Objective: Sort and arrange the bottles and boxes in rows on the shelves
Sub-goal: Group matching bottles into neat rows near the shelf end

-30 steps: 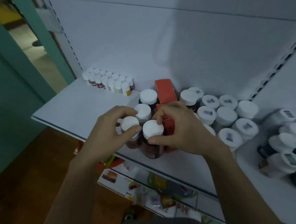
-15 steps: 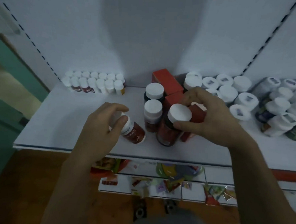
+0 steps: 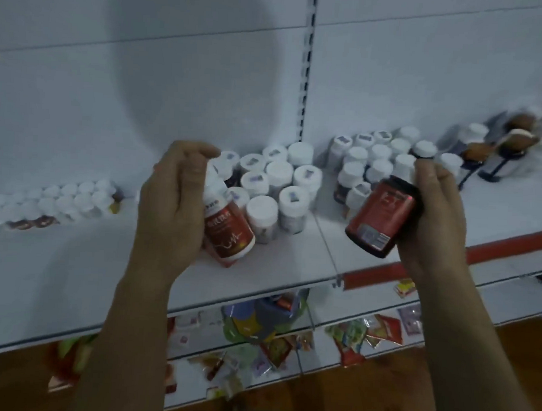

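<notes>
Head view, both hands raised in front of a white shelf [image 3: 72, 257], each grasping one bottle. The left hand [image 3: 172, 206] curls around a white bottle [image 3: 230, 234] with a red label. The bottle lies against the palm on the thumb side, and the fingers wrap over its cap end. Its long axis is tilted: the cap end points up and left toward the back panel, and the base points down and right toward the shelf's front edge. Whether the base touches the shelf cannot be told.

The right hand [image 3: 432, 220] grasps a dark bottle [image 3: 380, 217] with a red label, held on the hand's inner side above the shelf. This bottle leans the other way: the base points down and left, and the upper end runs up and right under the fingers. The two bottles are well apart, with a cluster of white-capped bottles [image 3: 277, 180] standing on the shelf behind the gap between them. A second cluster [image 3: 376, 154] stands behind the dark bottle. A block of small bottles [image 3: 63, 197] sits far left. Coloured packets [image 3: 250, 327] lie on the shelf below.
</notes>
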The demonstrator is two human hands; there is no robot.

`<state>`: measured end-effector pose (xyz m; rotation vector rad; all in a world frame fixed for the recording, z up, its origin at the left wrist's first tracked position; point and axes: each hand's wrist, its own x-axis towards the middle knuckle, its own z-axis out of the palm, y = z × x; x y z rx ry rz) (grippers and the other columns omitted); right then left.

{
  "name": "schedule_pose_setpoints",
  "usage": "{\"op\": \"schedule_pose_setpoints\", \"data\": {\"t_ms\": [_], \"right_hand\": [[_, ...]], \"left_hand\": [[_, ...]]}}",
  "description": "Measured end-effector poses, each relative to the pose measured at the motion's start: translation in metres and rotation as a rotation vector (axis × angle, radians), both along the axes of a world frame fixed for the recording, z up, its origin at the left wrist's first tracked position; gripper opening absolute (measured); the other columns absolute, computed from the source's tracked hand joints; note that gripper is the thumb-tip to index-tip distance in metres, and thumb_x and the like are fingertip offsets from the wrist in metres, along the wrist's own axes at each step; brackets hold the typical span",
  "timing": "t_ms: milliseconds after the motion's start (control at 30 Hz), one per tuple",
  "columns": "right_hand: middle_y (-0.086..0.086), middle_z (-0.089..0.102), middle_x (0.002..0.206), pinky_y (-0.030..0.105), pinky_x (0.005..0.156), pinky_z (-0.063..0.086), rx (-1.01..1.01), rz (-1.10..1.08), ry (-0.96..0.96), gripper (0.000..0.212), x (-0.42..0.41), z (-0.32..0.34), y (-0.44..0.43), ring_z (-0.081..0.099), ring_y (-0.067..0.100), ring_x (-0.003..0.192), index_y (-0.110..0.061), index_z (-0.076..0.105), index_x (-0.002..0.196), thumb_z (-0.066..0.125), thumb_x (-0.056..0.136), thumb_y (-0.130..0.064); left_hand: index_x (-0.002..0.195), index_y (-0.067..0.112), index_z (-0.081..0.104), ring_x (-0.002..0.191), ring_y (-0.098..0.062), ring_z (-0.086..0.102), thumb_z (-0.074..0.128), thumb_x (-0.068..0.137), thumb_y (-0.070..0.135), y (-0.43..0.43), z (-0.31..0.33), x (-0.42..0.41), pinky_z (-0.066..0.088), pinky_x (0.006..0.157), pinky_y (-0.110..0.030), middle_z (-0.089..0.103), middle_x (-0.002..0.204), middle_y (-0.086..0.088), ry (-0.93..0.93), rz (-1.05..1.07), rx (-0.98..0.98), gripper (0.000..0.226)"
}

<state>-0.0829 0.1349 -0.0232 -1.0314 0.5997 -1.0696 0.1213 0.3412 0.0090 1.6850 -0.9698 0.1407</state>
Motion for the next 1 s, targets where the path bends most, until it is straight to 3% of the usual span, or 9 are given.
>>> {"op": "schedule_pose_setpoints", "data": {"t_ms": [167, 233, 367, 567, 700, 767, 900, 1000], "right_hand": [[0.003, 0.062, 0.104, 0.029, 0.063, 0.056, 0.021, -0.249, 0.19, 0.021, -0.11, -0.001, -0.058, 0.065, 0.015, 0.086, -0.031, 0.061, 0.109, 0.062, 0.097, -0.047], [0.006, 0.061, 0.11, 0.029, 0.066, 0.058, 0.022, -0.367, 0.247, 0.023, -0.154, -0.004, -0.084, 0.066, 0.018, 0.09, -0.034, 0.064, 0.109, 0.064, 0.093, -0.051], [0.002, 0.066, 0.111, 0.038, 0.079, 0.062, 0.061, -0.586, 0.242, 0.028, -0.232, -0.012, -0.123, 0.07, 0.021, 0.098, -0.027, 0.064, 0.112, 0.068, 0.092, -0.046], [-0.005, 0.067, 0.097, 0.032, 0.069, 0.057, 0.07, -0.8, 0.338, 0.036, -0.322, -0.018, -0.172, 0.069, 0.012, 0.087, -0.023, 0.063, 0.116, 0.071, 0.091, -0.047], [-0.003, 0.068, 0.102, 0.024, 0.065, 0.056, 0.096, -0.893, 0.306, 0.03, -0.351, -0.025, -0.217, 0.069, 0.007, 0.084, -0.022, 0.065, 0.111, 0.075, 0.089, -0.04], [-0.001, 0.068, 0.105, 0.024, 0.069, 0.058, 0.087, -0.907, 0.306, 0.031, -0.357, -0.025, -0.243, 0.07, 0.01, 0.088, -0.019, 0.064, 0.111, 0.076, 0.089, -0.037], [-0.005, 0.065, 0.106, 0.022, 0.072, 0.058, 0.014, -0.88, 0.399, 0.032, -0.372, -0.021, -0.302, 0.069, 0.003, 0.086, -0.019, 0.062, 0.112, 0.078, 0.087, -0.03], [-0.006, 0.066, 0.106, 0.029, 0.078, 0.061, -0.052, -0.786, 0.552, 0.034, -0.383, -0.015, -0.341, 0.068, 0.008, 0.092, -0.022, 0.062, 0.111, 0.081, 0.084, -0.032]], "left_hand": [[0.106, 0.02, 0.064, 0.095, -0.006, 0.062, 0.036, 0.108, 0.033, -0.095, -0.018, -0.078, 0.048, 0.081, -0.022, 0.066, 0.102, 0.011, 0.046, -0.197, 0.059, 0.031], [0.105, 0.021, 0.065, 0.094, -0.006, 0.063, 0.037, 0.107, 0.035, -0.131, -0.024, -0.111, 0.048, 0.079, -0.019, 0.066, 0.1, 0.015, 0.066, -0.267, 0.058, 0.032], [0.106, 0.021, 0.066, 0.087, -0.008, 0.065, 0.037, 0.106, 0.041, -0.202, -0.032, -0.172, 0.05, 0.071, -0.021, 0.068, 0.098, 0.011, 0.114, -0.382, 0.07, 0.036], [0.105, 0.029, 0.065, 0.088, -0.004, 0.064, 0.037, 0.105, 0.047, -0.303, -0.038, -0.242, 0.045, 0.069, -0.011, 0.067, 0.099, 0.014, 0.144, -0.537, 0.161, 0.034], [0.109, 0.024, 0.065, 0.091, -0.002, 0.063, 0.04, 0.103, 0.05, -0.37, -0.045, -0.271, 0.044, 0.069, -0.008, 0.064, 0.098, 0.019, 0.09, -0.618, 0.21, 0.037], [0.109, 0.024, 0.065, 0.094, -0.001, 0.063, 0.044, 0.105, 0.044, -0.406, -0.051, -0.279, 0.046, 0.074, -0.014, 0.066, 0.099, 0.017, 0.031, -0.634, 0.231, 0.029], [0.111, 0.027, 0.067, 0.106, -0.011, 0.061, 0.055, 0.1, 0.047, -0.489, -0.059, -0.299, 0.053, 0.09, -0.043, 0.066, 0.112, 0.008, -0.011, -0.655, 0.311, 0.026], [0.116, 0.025, 0.068, 0.112, -0.016, 0.059, 0.064, 0.096, 0.041, -0.545, -0.056, -0.314, 0.053, 0.095, -0.048, 0.065, 0.119, 0.004, -0.002, -0.641, 0.375, 0.026]]}}
